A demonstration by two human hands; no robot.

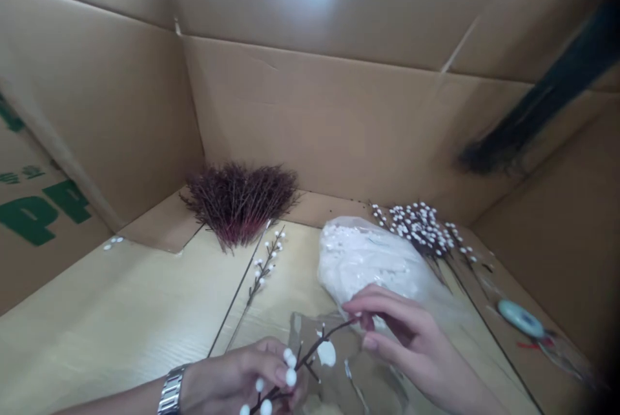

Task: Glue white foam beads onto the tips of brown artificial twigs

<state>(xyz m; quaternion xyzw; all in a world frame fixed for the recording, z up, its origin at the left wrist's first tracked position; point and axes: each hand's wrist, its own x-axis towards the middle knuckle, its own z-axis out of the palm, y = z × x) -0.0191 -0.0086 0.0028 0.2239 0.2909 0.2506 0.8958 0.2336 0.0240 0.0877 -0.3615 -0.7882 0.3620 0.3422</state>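
My left hand (271,370) is closed around a brown artificial berry twig (317,343) at bottom centre. Several white berries sit on its lower part; its upper side stems look bare. The twig slants up to the right. Its tip meets the bent fingers of my right hand (397,331), where a small white spot shows. The right thumb stands a little apart below. Beneath the twig lies a brown, partly see-through sheet or bag (382,376) with a white patch on it. A plastic bag of white pieces (363,257) is just beyond my right hand.
A dense bundle of dark bare twigs (242,202) stands at the back left. One berried twig (264,266) lies before it. Finished-looking berry twigs (419,224) are piled back right, near a pale blue oval object (520,318). Cardboard walls (314,118) enclose the table (159,305).
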